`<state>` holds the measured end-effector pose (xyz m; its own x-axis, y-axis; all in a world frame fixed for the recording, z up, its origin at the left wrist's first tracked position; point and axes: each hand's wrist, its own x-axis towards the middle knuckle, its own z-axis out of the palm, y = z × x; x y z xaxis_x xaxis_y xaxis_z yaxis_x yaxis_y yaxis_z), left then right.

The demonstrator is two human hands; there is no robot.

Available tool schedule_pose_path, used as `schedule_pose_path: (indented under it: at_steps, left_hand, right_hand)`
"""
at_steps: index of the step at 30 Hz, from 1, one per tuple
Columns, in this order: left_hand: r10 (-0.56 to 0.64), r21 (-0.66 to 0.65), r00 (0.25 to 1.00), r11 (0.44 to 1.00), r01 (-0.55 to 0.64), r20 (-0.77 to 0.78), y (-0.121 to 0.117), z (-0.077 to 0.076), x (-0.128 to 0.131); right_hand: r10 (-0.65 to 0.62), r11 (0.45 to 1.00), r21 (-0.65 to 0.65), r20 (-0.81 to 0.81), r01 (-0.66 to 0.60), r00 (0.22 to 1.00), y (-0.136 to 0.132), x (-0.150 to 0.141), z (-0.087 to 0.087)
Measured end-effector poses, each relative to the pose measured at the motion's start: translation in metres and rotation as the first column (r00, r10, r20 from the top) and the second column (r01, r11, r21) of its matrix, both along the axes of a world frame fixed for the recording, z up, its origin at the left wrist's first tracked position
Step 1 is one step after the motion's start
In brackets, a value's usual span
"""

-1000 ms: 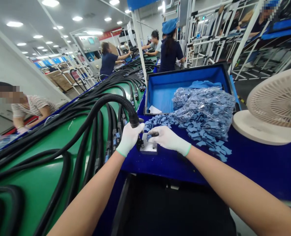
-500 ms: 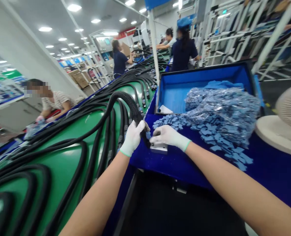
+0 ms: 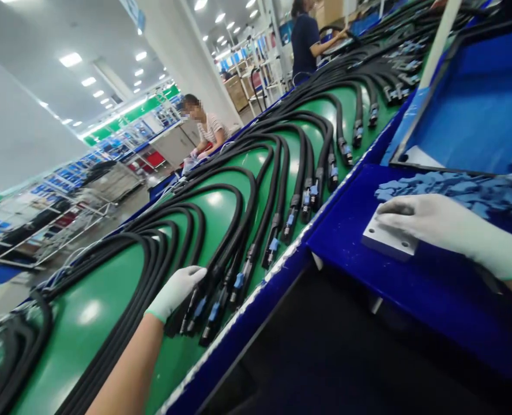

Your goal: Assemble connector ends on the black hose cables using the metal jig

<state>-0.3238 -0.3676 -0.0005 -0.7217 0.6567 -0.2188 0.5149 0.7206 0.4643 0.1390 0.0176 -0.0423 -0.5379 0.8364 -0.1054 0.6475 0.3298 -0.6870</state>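
My left hand (image 3: 176, 291), in a white glove with a green cuff, lies against the black cable ends on the sloped green board (image 3: 89, 314). Several black corrugated cables (image 3: 221, 225) curve across the board, ending in black connectors with blue parts (image 3: 238, 282). The fingers hide what lies beneath them. My right hand (image 3: 433, 225) rests on a flat metal plate (image 3: 388, 239) on the blue table (image 3: 416, 288). Small blue foam pieces (image 3: 446, 190) lie just beyond that hand.
An open blue bin (image 3: 476, 98) stands at the upper right. The green board's blue edge separates it from a dark gap below the table. A co-worker (image 3: 208, 127) handles cables beyond, and another person (image 3: 305, 43) works farther along the row.
The view has swung left and tilted. My left hand has moved away from the metal plate and down among the cable ends on the green board. My right hand remains at the plate.
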Motion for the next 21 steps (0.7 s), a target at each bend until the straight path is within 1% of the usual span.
schedule_pose_path:
  at_steps: [1,3,5,6,7,8,10,12,13,14,15,16,17,18,19,20,21]
  left_hand:
    - [0.030,-0.027,0.999,0.999,-0.032,-0.040,-0.010,-0.003,-0.005]
    - [0.073,-0.063,0.995,0.995,-0.077,-0.064,-0.022,-0.011,-0.012]
    - [0.075,-0.080,0.997,0.994,-0.076,-0.020,-0.022,-0.015,-0.017]
    - [0.065,-0.074,0.998,0.995,-0.064,0.015,-0.020,-0.014,-0.020]
    - [0.055,-0.057,0.997,0.997,-0.052,0.046,-0.017,-0.009,-0.023]
    - [0.044,-0.030,0.996,0.999,-0.042,0.077,-0.012,-0.001,-0.026]
    - [0.013,0.043,0.989,0.999,-0.019,0.146,0.001,0.021,-0.030]
    - [-0.057,0.148,0.969,0.989,0.021,0.241,0.020,0.043,-0.025]
    - [-0.116,0.218,0.946,0.975,0.050,0.301,0.033,0.052,-0.016]
    - [-0.192,0.307,0.909,0.949,0.075,0.371,0.047,0.057,-0.002]
    - [-0.277,0.405,0.855,0.910,0.087,0.439,0.064,0.059,0.017]
    - [-0.367,0.511,0.781,0.856,0.073,0.505,0.081,0.059,0.040]
    - [-0.446,0.604,0.704,0.797,0.030,0.553,0.098,0.056,0.066]
    - [-0.507,0.667,0.637,0.745,-0.015,0.581,0.114,0.053,0.093]
    - [-0.558,0.718,0.593,0.694,-0.049,0.580,0.129,0.049,0.120]
    - [-0.605,0.753,0.574,0.657,-0.032,0.552,0.141,0.046,0.145]
    - [-0.635,0.768,0.586,0.639,0.033,0.503,0.151,0.043,0.167]
  right_hand:
    - [-0.008,1.000,-0.001,0.016,0.008,1.000,0.001,-0.002,-0.001]
    - [-0.009,1.000,-0.002,0.051,0.009,0.999,0.005,-0.004,-0.003]
    - [-0.008,1.000,-0.005,0.087,0.008,0.996,0.006,-0.003,-0.001]
    - [0.001,1.000,-0.002,0.093,-0.001,0.996,0.005,-0.002,0.001]
    - [0.012,1.000,0.001,0.091,-0.013,0.996,0.003,0.000,0.003]
    - [0.023,1.000,0.008,0.080,-0.023,0.997,0.000,0.003,0.006]
    - [0.039,0.999,0.011,0.037,-0.040,0.999,-0.013,0.006,0.012]
    - [0.068,0.998,0.002,-0.031,-0.068,0.997,-0.034,0.004,0.017]
    - [0.106,0.994,-0.011,-0.076,-0.107,0.991,-0.048,0.001,0.019]
    - [0.158,0.986,-0.023,-0.134,-0.163,0.978,-0.063,-0.004,0.021]
    - [0.224,0.971,-0.045,-0.197,-0.237,0.955,-0.080,-0.011,0.022]
    - [0.290,0.944,-0.080,-0.268,-0.321,0.919,-0.098,-0.018,0.023]
    - [0.336,0.908,-0.122,-0.361,-0.401,0.870,-0.115,-0.026,0.023]
    - [0.345,0.881,-0.156,-0.435,-0.447,0.832,-0.130,-0.033,0.023]
    - [0.336,0.857,-0.199,-0.482,-0.474,0.809,-0.143,-0.039,0.021]
    - [0.298,0.840,-0.252,-0.525,-0.480,0.797,-0.153,-0.044,0.018]
    - [0.240,0.835,-0.290,-0.573,-0.468,0.783,-0.160,-0.046,0.015]
